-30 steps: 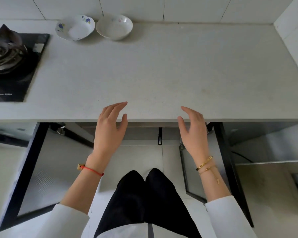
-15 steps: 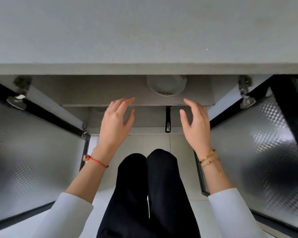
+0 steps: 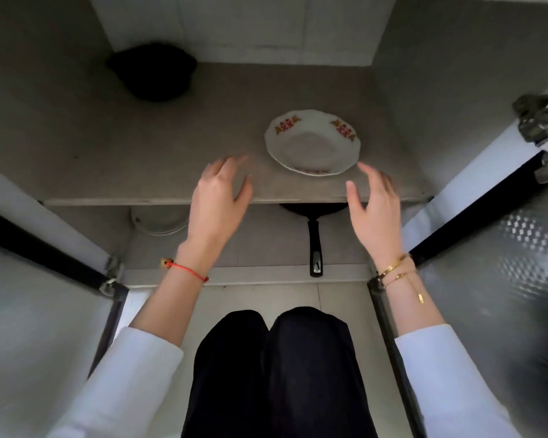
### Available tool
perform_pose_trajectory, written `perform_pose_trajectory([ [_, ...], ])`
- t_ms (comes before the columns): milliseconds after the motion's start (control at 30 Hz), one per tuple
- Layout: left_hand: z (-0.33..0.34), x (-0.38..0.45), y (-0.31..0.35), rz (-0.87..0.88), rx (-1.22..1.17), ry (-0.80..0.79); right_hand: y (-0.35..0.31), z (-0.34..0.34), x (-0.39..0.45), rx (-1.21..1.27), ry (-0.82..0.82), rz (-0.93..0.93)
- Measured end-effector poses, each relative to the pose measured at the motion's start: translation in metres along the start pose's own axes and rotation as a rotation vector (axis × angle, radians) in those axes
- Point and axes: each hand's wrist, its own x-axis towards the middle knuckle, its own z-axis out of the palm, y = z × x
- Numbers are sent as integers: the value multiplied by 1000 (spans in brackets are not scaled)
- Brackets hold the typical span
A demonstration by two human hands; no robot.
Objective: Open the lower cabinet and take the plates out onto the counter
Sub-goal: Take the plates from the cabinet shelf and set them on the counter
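- Plate (image 3: 312, 143): white, scalloped rim, red-and-gold motifs, lying flat near the shelf (image 3: 140, 172) front.
- Left hand (image 3: 217, 200) and right hand (image 3: 375, 207) flank it, fingers spread, seemingly not touching.

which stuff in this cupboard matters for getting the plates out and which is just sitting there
Part of the job:
- plate on the upper shelf
- left hand and right hand, both open and empty, short of the plate
- open cabinet doors

Just lying about:
- frying pan on the lower shelf
- dark pot at the back left
- pale round dish below the shelf, mostly hidden
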Motion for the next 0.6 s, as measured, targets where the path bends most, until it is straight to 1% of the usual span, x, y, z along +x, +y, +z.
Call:
perform_pose_trajectory([
  [67,7,13,0,-11,-1,5,7,7,13,7,27,-7],
  [167,21,35,2,-25,-2,-1,17,15,33,4,-12,54],
  [400,68,85,-1,-144,53,-119,42,38,72,-73,-64,137],
  [600,96,101,-3,-212,73,-184,58,47,86,-129,-148,225],
])
